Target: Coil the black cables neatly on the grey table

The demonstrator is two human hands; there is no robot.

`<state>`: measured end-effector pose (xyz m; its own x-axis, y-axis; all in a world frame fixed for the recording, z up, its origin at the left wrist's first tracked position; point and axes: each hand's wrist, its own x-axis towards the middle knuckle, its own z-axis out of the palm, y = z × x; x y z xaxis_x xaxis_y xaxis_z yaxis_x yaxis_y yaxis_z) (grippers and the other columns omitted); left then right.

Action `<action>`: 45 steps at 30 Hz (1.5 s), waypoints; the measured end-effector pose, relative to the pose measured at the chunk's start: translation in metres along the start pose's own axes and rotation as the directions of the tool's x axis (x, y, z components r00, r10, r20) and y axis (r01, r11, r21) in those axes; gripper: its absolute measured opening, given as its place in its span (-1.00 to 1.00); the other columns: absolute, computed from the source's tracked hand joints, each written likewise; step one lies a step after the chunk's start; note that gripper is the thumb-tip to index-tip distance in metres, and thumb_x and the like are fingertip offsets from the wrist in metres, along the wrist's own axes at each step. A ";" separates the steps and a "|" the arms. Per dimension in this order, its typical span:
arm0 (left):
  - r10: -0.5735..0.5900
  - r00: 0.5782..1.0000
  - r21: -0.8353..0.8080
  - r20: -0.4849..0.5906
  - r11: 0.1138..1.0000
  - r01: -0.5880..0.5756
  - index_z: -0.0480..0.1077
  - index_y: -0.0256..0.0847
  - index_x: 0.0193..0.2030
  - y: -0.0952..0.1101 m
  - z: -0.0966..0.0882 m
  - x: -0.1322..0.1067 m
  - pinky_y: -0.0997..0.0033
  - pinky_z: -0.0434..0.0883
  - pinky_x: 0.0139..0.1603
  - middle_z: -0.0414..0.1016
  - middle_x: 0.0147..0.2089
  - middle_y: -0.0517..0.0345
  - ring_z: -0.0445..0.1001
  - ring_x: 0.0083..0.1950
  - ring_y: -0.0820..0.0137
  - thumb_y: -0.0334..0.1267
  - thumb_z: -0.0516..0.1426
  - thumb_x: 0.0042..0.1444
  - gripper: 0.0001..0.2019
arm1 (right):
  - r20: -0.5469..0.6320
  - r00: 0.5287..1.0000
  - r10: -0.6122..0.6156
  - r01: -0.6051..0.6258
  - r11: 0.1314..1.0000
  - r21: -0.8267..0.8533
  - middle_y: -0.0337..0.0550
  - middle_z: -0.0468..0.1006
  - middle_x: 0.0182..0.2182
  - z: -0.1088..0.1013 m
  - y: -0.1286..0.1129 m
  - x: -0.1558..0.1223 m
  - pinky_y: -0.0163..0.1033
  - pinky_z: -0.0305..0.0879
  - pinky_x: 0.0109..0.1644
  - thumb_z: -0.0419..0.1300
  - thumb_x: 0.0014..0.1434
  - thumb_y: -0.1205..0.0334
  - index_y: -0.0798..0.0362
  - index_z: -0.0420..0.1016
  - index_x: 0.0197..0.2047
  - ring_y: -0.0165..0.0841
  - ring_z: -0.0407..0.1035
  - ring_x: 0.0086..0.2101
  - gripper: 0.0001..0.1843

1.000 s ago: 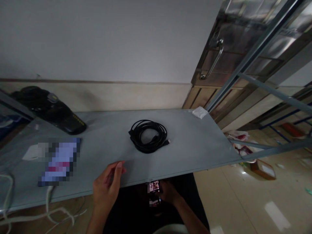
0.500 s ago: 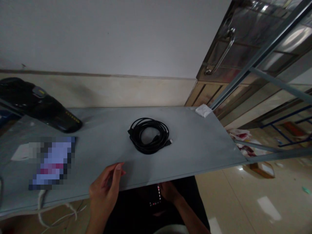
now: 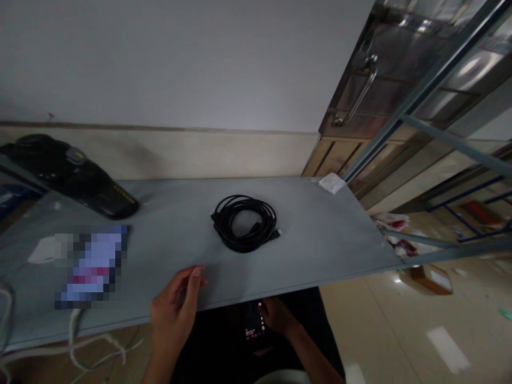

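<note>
My left hand (image 3: 176, 304) is at the front edge of the grey table (image 3: 320, 229). Its fingers are curled together close to the thumb, and nothing shows in them. Just beyond it lies a coiled black cable (image 3: 228, 240) with a plug end pointing right, not touched by either hand. Below the table edge, over my lap, my right hand (image 3: 278, 316) grips a phone (image 3: 253, 322) at its right side. The phone's dark screen has small lit marks down its right and lower edges; its body is hard to make out.
At the left, a pixelated flat object (image 3: 94, 266) has a pale cord (image 3: 73, 333) below it. Behind it lies a black device (image 3: 84, 181) resembling a handheld vacuum. Crumpled white paper (image 3: 332, 183) lies at the far right corner, beside a metal post (image 3: 376, 138).
The view has shifted slightly, so the things at the left appear a little further right. Both hands keep nearly the same pose, and the cable lies as before.
</note>
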<state>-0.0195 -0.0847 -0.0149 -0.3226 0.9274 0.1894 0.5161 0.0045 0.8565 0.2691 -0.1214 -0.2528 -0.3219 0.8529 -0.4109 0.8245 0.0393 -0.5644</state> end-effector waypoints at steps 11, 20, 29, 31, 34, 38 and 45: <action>0.029 1.000 -0.046 0.013 0.999 -0.028 0.67 -0.10 -0.03 0.003 0.000 0.004 0.32 0.65 -0.15 0.72 -0.28 0.13 0.74 -0.25 0.24 0.31 0.22 0.42 -0.51 | 0.020 0.999 0.029 -0.027 0.998 -0.062 0.15 0.74 0.16 -0.010 -0.010 -0.019 -0.07 0.47 0.26 0.12 0.52 0.22 0.03 0.61 0.24 -0.01 0.64 0.19 -0.65; 0.030 0.999 -0.084 0.039 0.996 -0.027 0.66 -0.11 -0.02 0.002 -0.002 0.003 0.28 0.67 -0.10 0.73 -0.26 0.09 0.75 -0.21 0.19 0.30 0.22 0.41 -0.50 | -0.101 0.995 0.023 -0.023 1.000 0.006 0.03 0.78 0.03 -0.035 -0.012 -0.058 -0.13 0.49 0.11 0.05 0.57 0.21 -0.05 0.66 0.11 -0.06 0.69 0.06 -0.67; 0.230 0.970 -0.060 0.078 0.972 -0.226 0.35 -0.14 0.50 0.008 0.050 0.034 -0.14 0.63 0.30 0.55 0.40 -0.24 0.63 0.33 -0.02 0.26 0.23 0.42 -0.30 | -0.280 0.957 -0.076 0.098 0.993 0.065 -0.08 0.77 -0.09 -0.079 -0.047 -0.097 -0.18 0.47 0.01 0.12 0.54 0.33 -0.05 0.64 -0.01 -0.16 0.69 -0.09 -0.76; 0.231 0.970 -0.067 0.071 0.972 -0.226 0.37 -0.17 0.50 0.008 0.067 0.044 -0.17 0.60 0.35 0.55 0.40 -0.27 0.63 0.33 -0.02 0.23 0.20 0.46 -0.33 | -0.346 0.923 -0.169 0.201 0.978 0.060 -0.13 0.75 -0.13 -0.099 -0.067 -0.105 -0.18 0.48 0.01 0.15 0.55 0.30 -0.07 0.62 -0.03 -0.19 0.68 -0.11 -0.80; 0.253 0.964 -0.058 0.086 0.967 -0.248 0.41 -0.16 0.50 0.010 0.081 0.053 -0.16 0.59 0.39 0.55 0.44 -0.26 0.62 0.37 -0.04 0.18 0.19 0.48 -0.38 | -0.458 0.820 -0.343 0.408 0.912 0.048 -0.16 0.72 -0.14 -0.138 -0.100 -0.105 -0.18 0.51 0.04 0.17 0.58 0.25 -0.11 0.59 0.00 -0.23 0.65 -0.11 -0.85; 0.297 0.938 -0.081 0.181 0.954 -0.287 0.42 -0.13 0.54 0.013 0.079 0.052 -0.13 0.50 0.52 0.53 0.52 -0.17 0.55 0.49 -0.04 0.13 0.21 0.48 -0.37 | -0.673 0.564 -0.479 0.541 0.830 -0.137 0.02 0.67 0.02 -0.200 -0.138 -0.063 0.01 0.53 0.23 0.17 0.59 0.22 -0.07 0.53 0.22 -0.13 0.57 0.06 -0.78; 0.292 0.930 -0.166 0.224 0.952 -0.259 0.45 -0.11 0.53 0.014 0.069 0.051 -0.05 0.38 0.63 0.54 0.52 -0.08 0.50 0.55 0.08 0.02 0.14 0.54 -0.46 | -0.483 0.614 -0.625 0.412 0.775 -0.479 0.10 0.67 0.05 -0.247 -0.160 0.042 0.14 0.44 0.30 0.38 0.49 -0.14 0.07 0.58 0.21 0.00 0.54 0.10 -0.52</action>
<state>0.0266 -0.0116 -0.0264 0.0284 0.9474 0.3188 0.4428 -0.2979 0.8457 0.2384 0.0367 -0.0024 -0.4876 0.7503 0.4464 0.7297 0.6310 -0.2634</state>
